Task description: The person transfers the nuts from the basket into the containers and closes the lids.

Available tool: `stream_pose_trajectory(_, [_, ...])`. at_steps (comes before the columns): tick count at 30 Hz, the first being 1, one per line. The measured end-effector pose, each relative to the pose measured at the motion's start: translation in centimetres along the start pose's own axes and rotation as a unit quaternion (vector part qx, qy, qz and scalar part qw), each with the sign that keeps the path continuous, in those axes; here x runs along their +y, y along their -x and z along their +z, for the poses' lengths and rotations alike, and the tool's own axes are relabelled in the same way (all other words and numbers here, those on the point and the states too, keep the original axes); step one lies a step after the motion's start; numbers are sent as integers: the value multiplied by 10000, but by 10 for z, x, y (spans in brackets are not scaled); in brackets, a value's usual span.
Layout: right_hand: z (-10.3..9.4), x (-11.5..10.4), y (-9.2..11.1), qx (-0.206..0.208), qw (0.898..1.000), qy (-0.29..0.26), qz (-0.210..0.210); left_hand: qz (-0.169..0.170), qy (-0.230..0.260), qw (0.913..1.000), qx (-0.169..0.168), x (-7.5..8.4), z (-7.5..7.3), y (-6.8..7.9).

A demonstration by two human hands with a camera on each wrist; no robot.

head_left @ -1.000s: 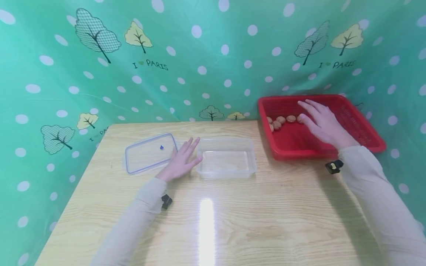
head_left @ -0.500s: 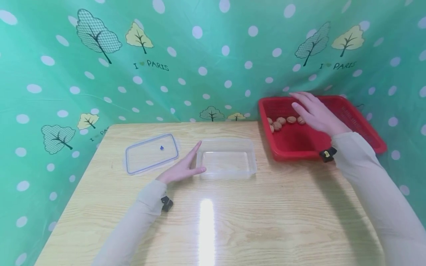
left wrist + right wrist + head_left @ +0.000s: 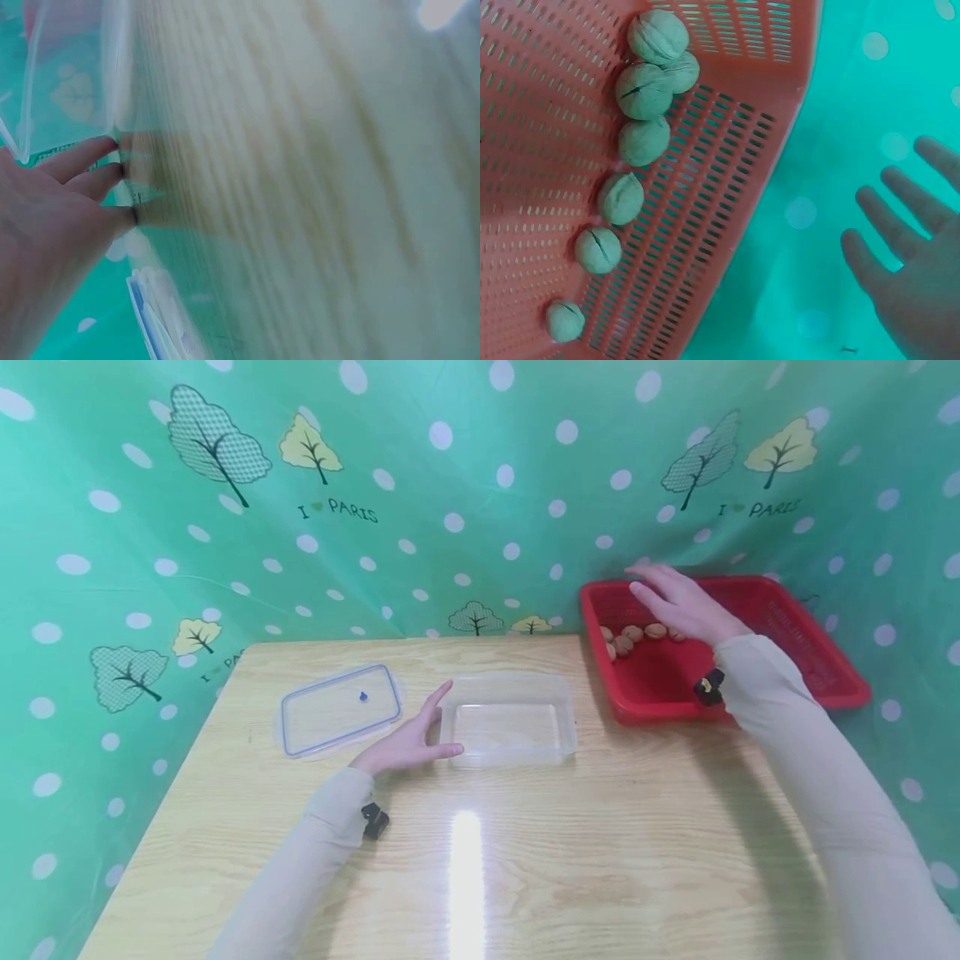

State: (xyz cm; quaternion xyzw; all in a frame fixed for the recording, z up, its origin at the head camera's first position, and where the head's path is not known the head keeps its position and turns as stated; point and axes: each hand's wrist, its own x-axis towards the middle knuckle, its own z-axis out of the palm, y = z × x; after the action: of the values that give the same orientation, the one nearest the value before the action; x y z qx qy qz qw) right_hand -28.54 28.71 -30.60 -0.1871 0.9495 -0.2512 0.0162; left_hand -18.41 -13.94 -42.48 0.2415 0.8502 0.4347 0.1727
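Note:
My left hand is at the left end of a clear rectangular plastic container. Its fingers lie straight along that end wall, and the thumb reaches to the front left corner. In the left wrist view, the fingertips come down close to the table. My right hand hovers above a red perforated basket, fingers extended and holding nothing. Several walnuts lie in a row along one wall inside the basket, some partly overlapping. In the right wrist view, the hand appears to one side of the basket's rim.
A clear lid with a blue seal lies flat on the wooden table, left of the container. A small blue piece shows within its outline. A green dotted curtain hangs behind the table.
My right hand has moved left over the basket toward its back left corner. My left hand has turned and drawn in against the container's left end, with its fingers closer together.

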Motion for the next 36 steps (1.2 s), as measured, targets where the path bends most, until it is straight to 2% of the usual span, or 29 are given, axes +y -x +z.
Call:
stream_pose_trajectory(5, [10,8,-8,-188,9996,-165,117,-86,8,9999,-78,16,-2,5])
stream_pose_trajectory(10, [15,18,-13,-380,9967,-460,555,-84,3,9999,-65,16,-1,4])
stream_pose_trajectory(13, [19,23,-17,-476,9950,-573,664,-122,0,9999,-62,15,-1,4])
stream_pose_trajectory(17, [27,28,-22,-541,9951,-656,496,-131,-12,9999,-58,12,-1,2])
stream_pose_trajectory(23, [42,35,-27,-705,9953,-642,168,-189,-95,9997,86,-13,3,-4])
stream_pose_trajectory(25, [47,37,-29,-814,9940,-712,180,-225,-137,9996,134,-19,5,-6])
stream_pose_trajectory(34, [62,54,-38,-1178,9841,-1237,489,-348,-127,9992,157,-24,6,-9])
stream_pose_trajectory(35, [61,49,-37,-1215,9825,-1304,533,-351,-116,9992,167,-24,6,-9])
stream_pose_trajectory(36, [61,50,-37,-1219,9826,-1293,545,-326,-109,9993,148,-18,4,-7])
